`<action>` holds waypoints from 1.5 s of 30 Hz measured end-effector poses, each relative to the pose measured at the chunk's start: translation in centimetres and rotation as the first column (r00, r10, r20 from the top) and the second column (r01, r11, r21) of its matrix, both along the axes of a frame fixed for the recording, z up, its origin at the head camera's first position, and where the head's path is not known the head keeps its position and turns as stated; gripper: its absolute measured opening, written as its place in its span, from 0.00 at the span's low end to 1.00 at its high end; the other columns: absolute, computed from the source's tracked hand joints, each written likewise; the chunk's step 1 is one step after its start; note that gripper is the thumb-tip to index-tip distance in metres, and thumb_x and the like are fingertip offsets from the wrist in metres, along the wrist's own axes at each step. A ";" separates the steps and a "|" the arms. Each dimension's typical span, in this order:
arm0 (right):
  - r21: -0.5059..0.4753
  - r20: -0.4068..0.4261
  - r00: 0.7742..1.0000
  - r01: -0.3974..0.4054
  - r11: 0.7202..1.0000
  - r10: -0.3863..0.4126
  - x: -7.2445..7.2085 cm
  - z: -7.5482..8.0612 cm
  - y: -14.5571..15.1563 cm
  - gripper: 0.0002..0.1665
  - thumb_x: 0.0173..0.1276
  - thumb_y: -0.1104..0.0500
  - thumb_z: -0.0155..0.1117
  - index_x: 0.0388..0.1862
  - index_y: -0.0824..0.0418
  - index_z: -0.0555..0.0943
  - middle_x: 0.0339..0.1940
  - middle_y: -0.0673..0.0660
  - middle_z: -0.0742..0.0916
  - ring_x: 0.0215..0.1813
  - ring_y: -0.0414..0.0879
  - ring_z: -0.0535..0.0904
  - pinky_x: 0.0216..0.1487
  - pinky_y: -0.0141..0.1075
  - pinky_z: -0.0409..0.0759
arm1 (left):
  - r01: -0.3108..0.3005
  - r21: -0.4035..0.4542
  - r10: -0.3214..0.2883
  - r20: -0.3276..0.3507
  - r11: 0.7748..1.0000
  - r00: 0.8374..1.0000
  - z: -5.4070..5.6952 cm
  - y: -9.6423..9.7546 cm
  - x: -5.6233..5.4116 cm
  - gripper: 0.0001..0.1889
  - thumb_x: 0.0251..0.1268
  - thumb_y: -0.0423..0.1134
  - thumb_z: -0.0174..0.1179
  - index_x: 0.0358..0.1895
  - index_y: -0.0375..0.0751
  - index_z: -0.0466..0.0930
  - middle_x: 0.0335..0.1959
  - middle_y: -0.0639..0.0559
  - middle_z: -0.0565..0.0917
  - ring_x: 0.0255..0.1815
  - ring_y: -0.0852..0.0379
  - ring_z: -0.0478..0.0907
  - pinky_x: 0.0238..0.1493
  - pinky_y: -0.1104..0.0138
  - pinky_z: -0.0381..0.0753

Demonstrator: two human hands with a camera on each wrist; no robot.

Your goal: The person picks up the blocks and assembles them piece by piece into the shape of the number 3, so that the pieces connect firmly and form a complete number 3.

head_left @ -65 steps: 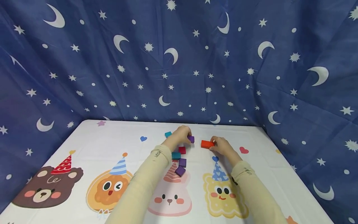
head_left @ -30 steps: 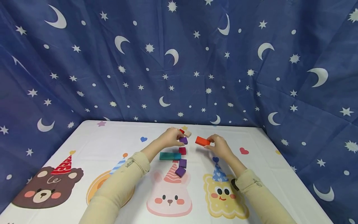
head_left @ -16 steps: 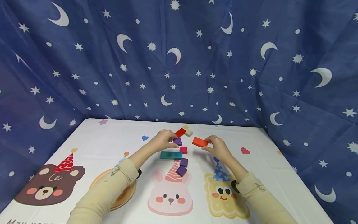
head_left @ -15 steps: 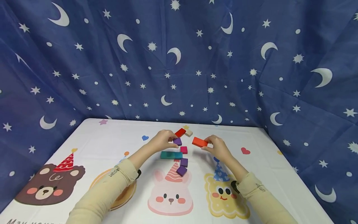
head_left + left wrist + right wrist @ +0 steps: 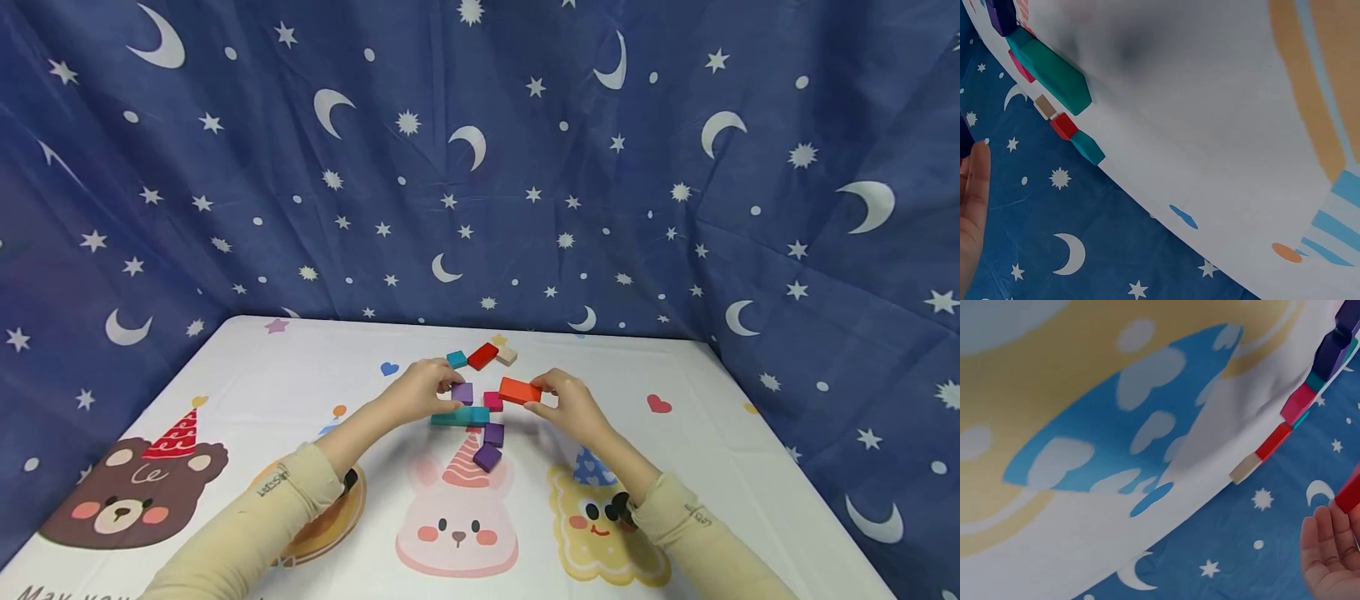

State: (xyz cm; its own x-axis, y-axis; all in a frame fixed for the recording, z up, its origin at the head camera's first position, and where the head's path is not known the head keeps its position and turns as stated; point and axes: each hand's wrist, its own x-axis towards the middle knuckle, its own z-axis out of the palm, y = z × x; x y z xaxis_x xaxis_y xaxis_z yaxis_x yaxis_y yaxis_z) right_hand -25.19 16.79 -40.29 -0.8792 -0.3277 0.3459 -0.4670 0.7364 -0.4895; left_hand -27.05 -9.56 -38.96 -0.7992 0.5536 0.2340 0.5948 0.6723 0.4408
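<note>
My left hand (image 5: 420,390) pinches a small purple block (image 5: 462,393) between fingers and thumb, above the far end of a long teal block (image 5: 446,417). My right hand (image 5: 567,406) grips one end of an orange-red rectangular block (image 5: 520,391), its free end beside a small magenta block (image 5: 492,401). In the left wrist view only part of the left hand (image 5: 974,206) shows, with the purple block (image 5: 965,139) cut off by the edge. Fingers of the right hand (image 5: 1332,550) reach the red block (image 5: 1350,492) at the right wrist view's edge.
A small teal block (image 5: 478,416) joins the long one. Two purple blocks (image 5: 487,457) lie nearer on the table (image 5: 360,350). Farther back sit a teal block (image 5: 457,359), a red block (image 5: 483,356) and a beige block (image 5: 506,356). A blue curtain (image 5: 480,208) rises behind.
The left hand has carried the purple block leftward and nearer, uncovering the back row of blocks. The right hand has brought the orange-red block left, toward the magenta one.
</note>
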 end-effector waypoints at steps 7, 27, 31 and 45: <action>-0.008 0.011 1.000 -0.012 1.000 0.012 0.6 0.1 -0.8 0.17 0.52 0.61 0.74 0.41 0.67 0.82 0.37 0.57 0.85 0.43 0.53 0.81 0.48 0.45 0.80 | 0.023 -0.012 -0.023 0.009 1.000 1.000 0.2 -0.4 1.1 0.16 0.48 0.34 0.69 0.43 0.33 0.84 0.34 0.48 0.83 0.31 0.58 0.78 0.34 0.74 0.78; 0.066 0.007 0.991 -0.136 0.989 0.136 2.0 -0.4 -2.4 0.16 0.49 0.63 0.75 0.36 0.65 0.81 0.33 0.55 0.85 0.36 0.51 0.80 0.41 0.37 0.81 | 0.098 -0.043 -0.100 -0.043 0.994 0.994 -1.3 -2.7 3.4 0.14 0.47 0.34 0.69 0.39 0.33 0.84 0.30 0.52 0.81 0.28 0.64 0.73 0.30 0.77 0.75; 0.080 0.053 0.990 -0.133 0.988 0.130 2.3 -0.5 -2.7 0.16 0.49 0.63 0.75 0.38 0.65 0.82 0.34 0.54 0.86 0.37 0.49 0.80 0.43 0.39 0.82 | 0.097 -0.062 -0.099 -0.037 0.993 0.994 -1.4 -3.0 3.8 0.14 0.46 0.35 0.70 0.39 0.35 0.84 0.29 0.53 0.80 0.28 0.63 0.72 0.30 0.76 0.74; 0.146 0.072 0.982 -0.186 0.972 0.177 2.6 -0.9 -3.8 0.17 0.50 0.64 0.74 0.39 0.67 0.81 0.34 0.56 0.86 0.37 0.49 0.80 0.44 0.39 0.82 | 0.024 -0.071 -0.020 0.055 0.997 0.998 -1.9 -3.2 5.1 0.14 0.49 0.39 0.69 0.38 0.35 0.84 0.26 0.54 0.80 0.26 0.64 0.69 0.29 0.76 0.72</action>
